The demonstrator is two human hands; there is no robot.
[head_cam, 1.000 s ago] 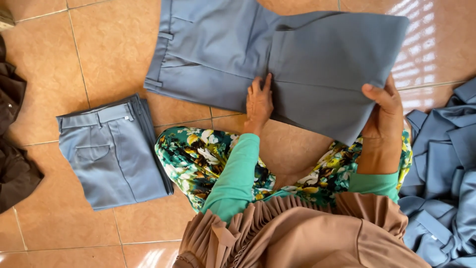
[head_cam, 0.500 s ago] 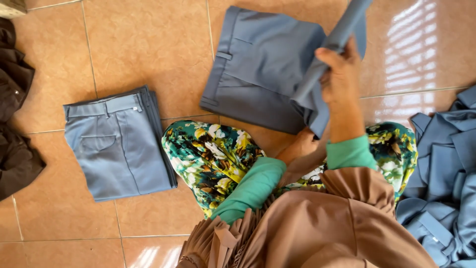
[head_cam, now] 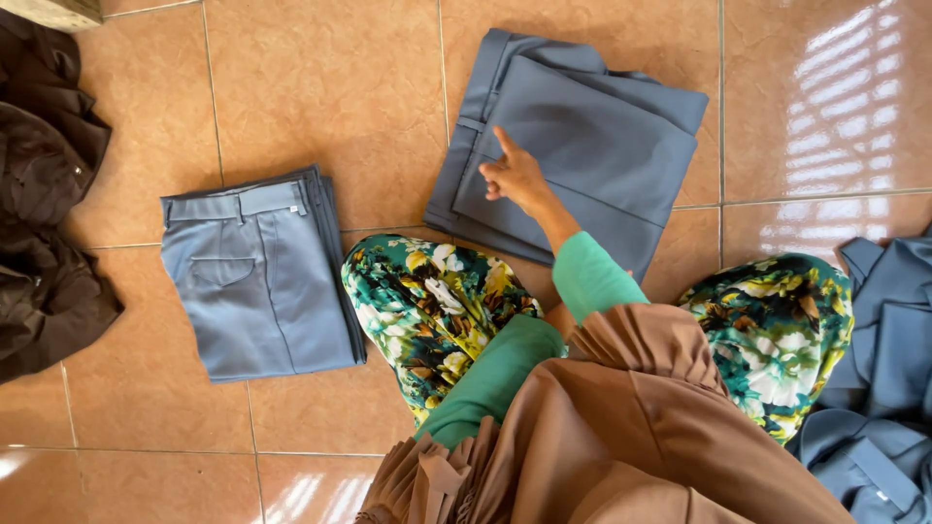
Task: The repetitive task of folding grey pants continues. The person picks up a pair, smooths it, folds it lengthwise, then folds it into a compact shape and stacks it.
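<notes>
Tile floor (head_cam: 320, 87), person seated w/ legs out. Unfolded blue pile (head_cam: 888, 378) at right edge: looks still to do. Dark brown clothes (head_cam: 44, 194) far left. Folded blue trousers (head_cam: 257, 277) left of knee: done. Half-folded blue trousers (head_cam: 592, 136) ahead, approx. square; likely needs another fold. One hand (head_cam: 513, 175) flat on it, fingers spread, gripping nothing; can't tell which hand. Other hand not visible.

**Wearer's clothing, head view**

Long green sleeves (head_cam: 592, 277), snug, ending at the wrist. Tan-brown pleated garment (head_cam: 621, 427) over the torso, gathered into fine folds along its edge. Floral trousers (head_cam: 432, 301) on both legs: dark green ground, white and yellow blooms, some brown. One bare hand (head_cam: 515, 175) visible, no rings or watch.
</notes>
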